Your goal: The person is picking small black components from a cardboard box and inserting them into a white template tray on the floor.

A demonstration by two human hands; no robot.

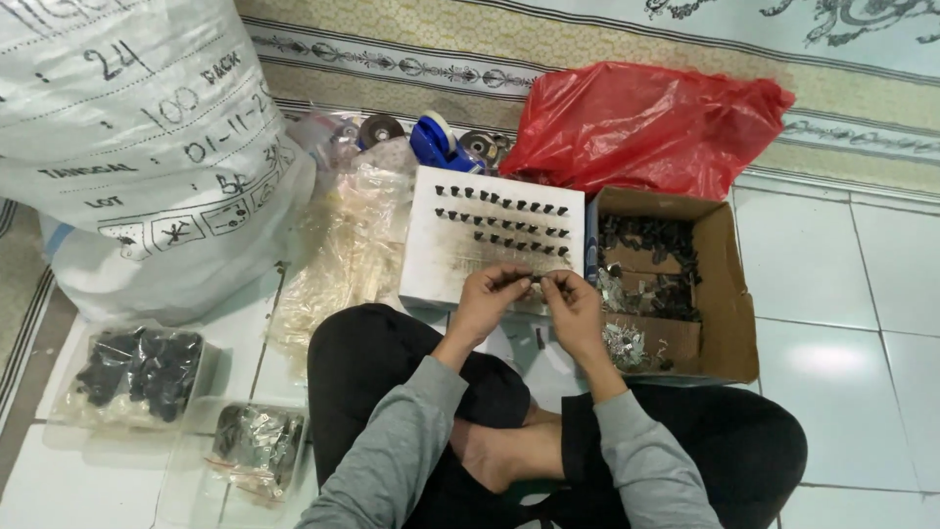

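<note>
Two hands pinch one small dark part between them
I see left hand (493, 292) and right hand (571, 299) grasping the small dark part (534, 281), just near of the white board (441, 257)

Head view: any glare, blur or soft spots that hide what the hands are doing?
Head view: even indoor light; a bright glare patch on the white floor tile; the small dark part pinched between left hand and right hand is too small and soft to identify; the white pegged board reads clearly.

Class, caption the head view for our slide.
Both hands, left hand and right hand, pinch a small part over a white peg board.
</note>
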